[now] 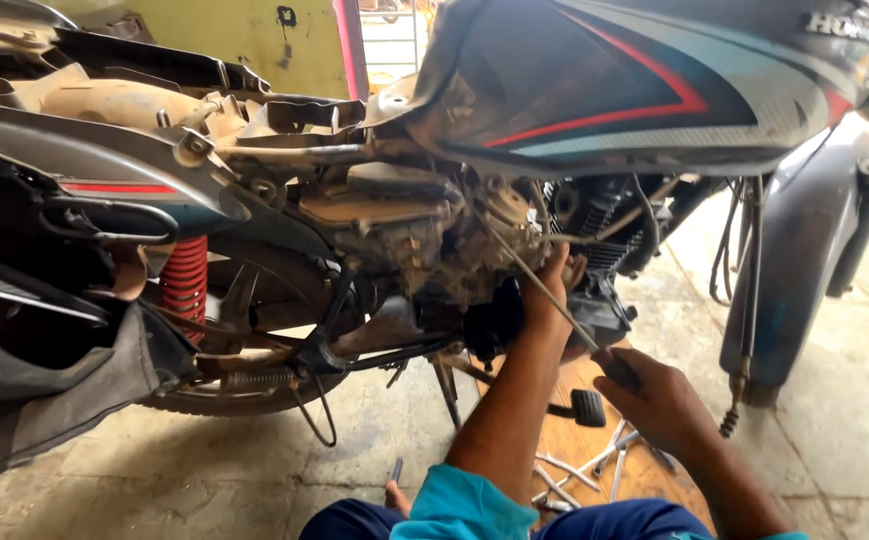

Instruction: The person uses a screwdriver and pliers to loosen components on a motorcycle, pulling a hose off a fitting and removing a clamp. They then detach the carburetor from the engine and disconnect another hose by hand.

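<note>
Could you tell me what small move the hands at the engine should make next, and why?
Probably turn the screwdriver gently in place. The right hand grips its handle low, the long shaft slants up into the grimy carburetor, and the left hand steadies the shaft near the engine, so the tip looks seated.

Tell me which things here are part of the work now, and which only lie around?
In use:
left hand, up against the engine
right hand, holding a screwdriver aimed at the engine

Lying about:
wrenches on the board
small tool on the floor
red shock spring
</note>
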